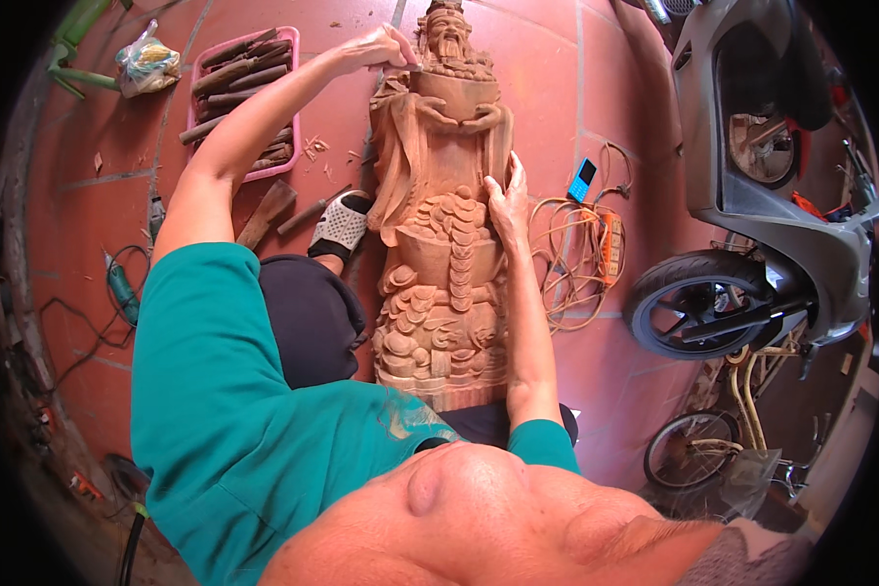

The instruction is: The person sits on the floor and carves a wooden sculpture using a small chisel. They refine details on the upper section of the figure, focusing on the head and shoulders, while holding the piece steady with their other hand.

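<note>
A carved wooden statue (pixel 454 166) of a bearded, robed figure lies on its back lengthwise before me, its head at the far end. My left hand (pixel 386 47) reaches to the statue's shoulder beside the head. Its fingers are bent and pressed together at the wood; whatever they may pinch is too small to make out. Along the statue's right side rests my right hand (pixel 508 200), thumb and fingers apart, touching the carved sleeve edge and holding no tool. Piled coins and ingots are carved over the lower half.
Left of the statue are a pink basket (pixel 193 98) of wooden-handled tools, a wooden mallet (pixel 267 213), a bagged bundle (pixel 148 64) and a teal power tool (pixel 122 293). To the right are a blue phone (pixel 583 181), an orange power strip (pixel 610 249), a motorbike (pixel 732 215) and a bicycle (pixel 693 449).
</note>
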Available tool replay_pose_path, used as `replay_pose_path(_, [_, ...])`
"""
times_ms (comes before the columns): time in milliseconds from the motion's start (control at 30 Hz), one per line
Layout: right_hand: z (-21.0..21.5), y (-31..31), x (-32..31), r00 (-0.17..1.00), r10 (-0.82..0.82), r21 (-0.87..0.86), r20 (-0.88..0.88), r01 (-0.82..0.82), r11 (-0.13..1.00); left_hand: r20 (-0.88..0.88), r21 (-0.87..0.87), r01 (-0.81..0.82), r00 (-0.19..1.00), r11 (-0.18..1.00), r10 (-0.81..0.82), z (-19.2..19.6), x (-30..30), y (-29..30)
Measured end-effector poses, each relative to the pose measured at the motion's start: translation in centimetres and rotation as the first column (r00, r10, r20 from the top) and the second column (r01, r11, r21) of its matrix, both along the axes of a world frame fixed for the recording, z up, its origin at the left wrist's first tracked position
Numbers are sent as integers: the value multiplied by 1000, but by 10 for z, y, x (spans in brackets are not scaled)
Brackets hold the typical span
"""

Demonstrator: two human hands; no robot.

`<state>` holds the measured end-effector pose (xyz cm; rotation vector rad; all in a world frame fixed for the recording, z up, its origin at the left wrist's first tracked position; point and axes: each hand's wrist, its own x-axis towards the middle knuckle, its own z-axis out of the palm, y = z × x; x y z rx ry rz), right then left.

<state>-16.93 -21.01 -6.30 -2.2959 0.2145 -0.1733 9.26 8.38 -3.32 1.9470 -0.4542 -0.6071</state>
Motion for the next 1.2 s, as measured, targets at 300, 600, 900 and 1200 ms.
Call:
replay_pose_path(300, [6,10,9,999,31,16,-18,-30,999,502,266,-207,863,941,48,-53,0,-19])
replay_pose_path(600, [-1,-2,1,1000,2,10,-10,-2,1000,106,138,-208,975,968,195,-8,-2,-3])
replay_pose_path(900, [-4,-1,2,1000,6,32,-11,-6,999,262,163,-216,950,963,168,-56,-12,-17])
replay_pose_path(1200, [-6,-5,2,1000,9,48,-12,-8,999,478,372,-78,870,925,-119,-42,-28,-7])
